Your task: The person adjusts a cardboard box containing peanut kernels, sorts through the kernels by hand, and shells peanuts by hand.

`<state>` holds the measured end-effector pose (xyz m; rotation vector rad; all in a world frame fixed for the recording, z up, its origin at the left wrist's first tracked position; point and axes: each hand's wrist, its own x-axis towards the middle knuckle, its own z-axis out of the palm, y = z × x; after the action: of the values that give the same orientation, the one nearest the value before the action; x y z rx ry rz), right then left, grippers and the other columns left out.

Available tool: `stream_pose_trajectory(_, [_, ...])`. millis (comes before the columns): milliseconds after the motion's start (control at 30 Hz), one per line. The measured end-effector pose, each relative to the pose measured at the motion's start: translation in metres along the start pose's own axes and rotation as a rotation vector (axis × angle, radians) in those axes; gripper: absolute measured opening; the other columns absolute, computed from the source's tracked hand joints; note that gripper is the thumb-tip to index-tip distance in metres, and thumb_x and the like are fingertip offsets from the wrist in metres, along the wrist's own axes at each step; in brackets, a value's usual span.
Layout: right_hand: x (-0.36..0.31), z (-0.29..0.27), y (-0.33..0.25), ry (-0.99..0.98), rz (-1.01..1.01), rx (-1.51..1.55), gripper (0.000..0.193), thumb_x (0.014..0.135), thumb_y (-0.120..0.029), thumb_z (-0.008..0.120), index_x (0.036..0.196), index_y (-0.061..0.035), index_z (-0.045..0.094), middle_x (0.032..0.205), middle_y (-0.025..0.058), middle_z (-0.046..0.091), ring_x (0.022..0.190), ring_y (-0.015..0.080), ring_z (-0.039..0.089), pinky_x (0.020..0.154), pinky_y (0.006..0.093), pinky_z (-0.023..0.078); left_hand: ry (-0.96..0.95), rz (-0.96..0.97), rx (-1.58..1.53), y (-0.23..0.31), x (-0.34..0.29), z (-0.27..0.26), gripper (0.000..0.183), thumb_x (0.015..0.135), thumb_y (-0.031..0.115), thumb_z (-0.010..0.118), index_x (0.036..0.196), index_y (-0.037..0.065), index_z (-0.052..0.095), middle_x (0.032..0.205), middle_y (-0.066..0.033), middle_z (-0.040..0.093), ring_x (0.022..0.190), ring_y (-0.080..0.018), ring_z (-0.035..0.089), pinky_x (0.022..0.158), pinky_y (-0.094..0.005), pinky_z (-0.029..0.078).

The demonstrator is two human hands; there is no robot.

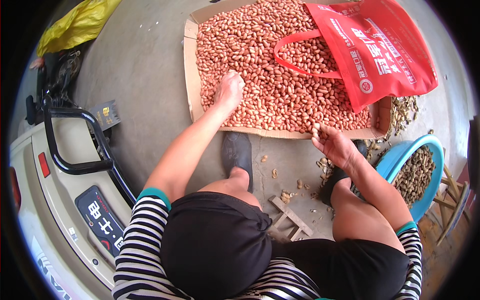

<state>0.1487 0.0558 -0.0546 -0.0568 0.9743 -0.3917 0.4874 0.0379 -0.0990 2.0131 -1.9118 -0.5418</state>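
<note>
A shallow cardboard tray (192, 75) in front of me is spread with shelled, reddish peanut kernels (250, 45). My left hand (230, 91) is over the kernels on the tray's left side, fingers curled in and closed; whatever they hold is hidden. At the tray's near right edge, my right hand (337, 146) pinches a pale peanut (316, 129) between thumb and fingers. Right of that arm stands a light blue basin (434, 150) with many unshelled peanuts (416, 172) in it.
A red bag (375, 50) lies over the tray's right part, its handle across the kernels. Empty shells (402, 114) litter the floor beside the tray. A pale vehicle with a black bar (82, 167) stands at left; a yellow plastic sheet (75, 27) is behind it.
</note>
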Motion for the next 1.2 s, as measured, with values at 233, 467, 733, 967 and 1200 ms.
stream_pose_trajectory(233, [0.000,-0.003,-0.002,0.005,-0.004,0.017,0.018,0.091,-0.016,0.047,0.100,-0.0028,0.055,0.090,0.0041,0.060,0.079,0.0120,0.059,0.076,0.0264,0.052,0.114,0.129,-0.149,0.047,-0.003,0.005,0.004,0.078,0.005,0.059,0.081,0.004,0.058,0.080,-0.0108,0.054,0.079,-0.0269,0.056,0.070,-0.0350,0.045])
stream_pose_trajectory(467, [0.002,0.000,-0.001,0.000,0.008,0.016,0.019,0.091,-0.017,0.048,0.098,-0.0021,0.057,0.090,0.0046,0.060,0.079,0.0125,0.059,0.077,0.0275,0.052,0.053,0.318,-0.105,0.066,0.009,0.013,0.010,0.082,0.013,0.057,0.090,0.007,0.059,0.086,-0.0089,0.054,0.082,-0.0262,0.057,0.070,-0.0361,0.047])
stream_pose_trajectory(733, [0.003,0.012,-0.005,-0.033,0.015,0.063,0.021,0.093,-0.017,0.046,0.101,-0.0011,0.055,0.093,0.0062,0.059,0.086,0.0160,0.059,0.082,0.0296,0.050,-0.004,0.194,-0.311,0.121,-0.028,0.008,0.012,0.085,0.015,0.053,0.084,0.004,0.060,0.079,-0.0087,0.054,0.072,-0.0217,0.056,0.066,-0.0323,0.046])
stream_pose_trajectory(967, [0.009,0.005,0.000,-0.034,0.002,0.167,0.021,0.094,-0.019,0.044,0.096,-0.0019,0.055,0.087,0.0058,0.059,0.080,0.0149,0.058,0.074,0.0287,0.052,-0.061,0.469,-0.021,0.137,-0.020,0.018,0.018,0.078,0.005,0.053,0.096,0.002,0.055,0.091,-0.0102,0.052,0.089,-0.0259,0.049,0.077,-0.0336,0.045])
stream_pose_trajectory(1200, [0.005,-0.002,-0.002,-0.034,0.045,0.105,0.015,0.093,-0.018,0.046,0.094,-0.0059,0.055,0.081,0.0003,0.059,0.072,0.0088,0.055,0.066,0.0235,0.050,0.101,0.407,0.267,0.038,-0.008,-0.002,0.010,0.076,0.008,0.061,0.086,0.008,0.060,0.097,-0.0086,0.054,0.100,-0.0259,0.048,0.086,-0.0387,0.040])
